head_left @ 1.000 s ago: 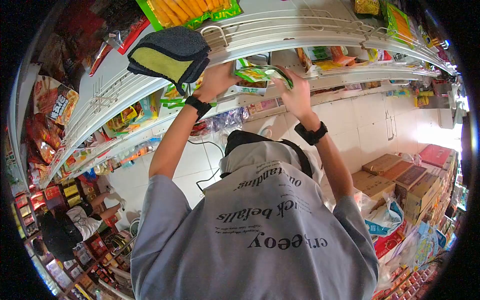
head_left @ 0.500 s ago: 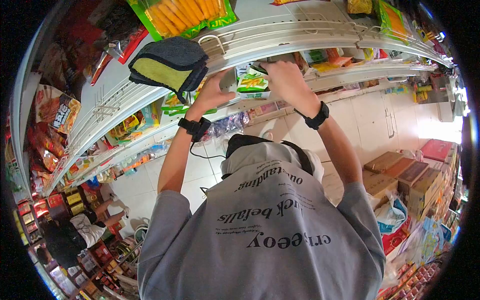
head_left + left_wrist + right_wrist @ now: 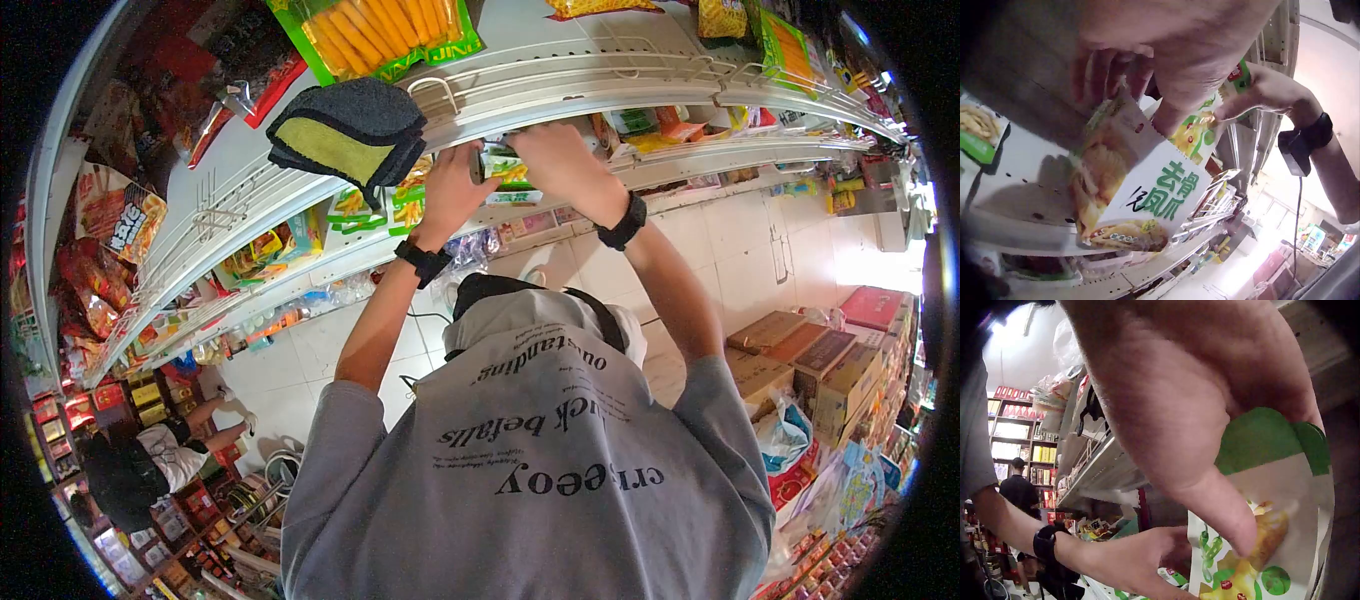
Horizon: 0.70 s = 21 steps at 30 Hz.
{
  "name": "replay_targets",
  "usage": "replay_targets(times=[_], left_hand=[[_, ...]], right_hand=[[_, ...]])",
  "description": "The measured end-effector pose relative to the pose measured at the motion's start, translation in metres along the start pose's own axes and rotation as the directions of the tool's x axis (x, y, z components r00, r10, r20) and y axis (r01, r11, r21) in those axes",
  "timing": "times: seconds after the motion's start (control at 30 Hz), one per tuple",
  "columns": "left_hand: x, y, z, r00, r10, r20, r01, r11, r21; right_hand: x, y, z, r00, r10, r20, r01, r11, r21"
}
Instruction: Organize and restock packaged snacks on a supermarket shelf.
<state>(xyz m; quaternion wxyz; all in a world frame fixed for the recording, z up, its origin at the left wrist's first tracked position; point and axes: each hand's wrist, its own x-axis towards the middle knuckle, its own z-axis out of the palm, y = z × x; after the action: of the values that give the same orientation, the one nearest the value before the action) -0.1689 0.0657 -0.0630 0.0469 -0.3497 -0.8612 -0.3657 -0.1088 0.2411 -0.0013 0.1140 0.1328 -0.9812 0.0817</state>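
A white display box (image 3: 1154, 194) with green lettering and food pictures stands on the shelf, open at the top. My left hand (image 3: 455, 195) grips its side wall, thumb at the upper edge in the left wrist view, the other fingers partly hidden beyond. My right hand (image 3: 575, 170) holds a green-topped snack packet (image 3: 1260, 531), its thumb pressed across the printed front. In the left wrist view, the packet stands at the box's opening. More green-and-white snack packets (image 3: 355, 210) lie on the shelf left of my left hand.
A folded grey and lime cloth (image 3: 345, 130) hangs over the upper shelf's edge, near my left hand. Wire rails (image 3: 600, 70) line that shelf above both hands. Cardboard boxes (image 3: 790, 350) are stacked on the floor at right. Another person (image 3: 140, 460) is at far left.
The packet in my right hand has gone from tilted above the box to lower at its opening. My left hand has moved slightly right, against the box's side.
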Motion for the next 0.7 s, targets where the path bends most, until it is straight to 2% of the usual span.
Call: replay_targets(times=[0.03,0.07,0.13,0.17,0.23,0.37,0.47,0.53,0.57,0.63,0.7], left_hand=[[-0.001,-0.001,0.001,1.0,-0.001,0.0,0.001,1.0,-0.001],[-0.002,-0.003,0.001,1.0,-0.019,0.018,0.02,0.997,-0.075],[-0.005,-0.01,0.001,0.997,-0.045,0.063,0.059,0.971,-0.232],[-0.007,-0.013,0.001,0.997,-0.045,0.064,0.059,0.971,-0.233],[-0.013,-0.013,-0.004,0.994,-0.078,0.08,0.102,0.921,-0.375],[-0.015,-0.013,-0.007,0.993,-0.068,0.099,0.096,0.944,-0.317],[-0.014,-0.01,-0.006,0.987,-0.136,0.082,0.155,0.937,-0.313],[-0.011,-0.011,-0.003,0.994,-0.107,-0.007,0.098,0.93,-0.354],[-0.011,-0.012,-0.003,0.994,-0.105,-0.004,0.097,0.93,-0.355],[-0.008,-0.006,-0.01,0.975,-0.219,0.04,0.219,0.916,-0.337],[-0.004,-0.017,-0.007,0.978,-0.207,0.003,0.196,0.92,-0.34]], right_hand=[[0.001,-0.003,0.001,0.994,0.028,0.105,-0.029,1.0,0.007],[-0.001,-0.003,0.007,0.994,0.028,0.107,-0.029,1.0,0.008],[-0.007,-0.006,0.019,1.0,-0.013,-0.011,0.014,0.999,0.051],[-0.01,-0.004,0.022,1.0,-0.011,-0.011,0.012,0.999,0.051],[-0.012,-0.006,0.019,0.994,0.078,-0.074,-0.069,0.991,0.117],[-0.017,-0.002,0.013,0.995,0.089,-0.049,-0.079,0.982,0.17],[-0.022,-0.003,0.027,0.99,0.118,-0.077,-0.106,0.984,0.146],[-0.026,-0.001,0.03,0.977,0.058,-0.206,-0.038,0.994,0.102],[-0.028,0.001,0.032,0.976,0.063,-0.206,-0.042,0.994,0.102],[-0.033,0.0,0.031,0.984,0.057,-0.168,-0.045,0.996,0.074],[-0.041,-0.002,0.024,0.973,0.056,-0.222,-0.034,0.994,0.103]])
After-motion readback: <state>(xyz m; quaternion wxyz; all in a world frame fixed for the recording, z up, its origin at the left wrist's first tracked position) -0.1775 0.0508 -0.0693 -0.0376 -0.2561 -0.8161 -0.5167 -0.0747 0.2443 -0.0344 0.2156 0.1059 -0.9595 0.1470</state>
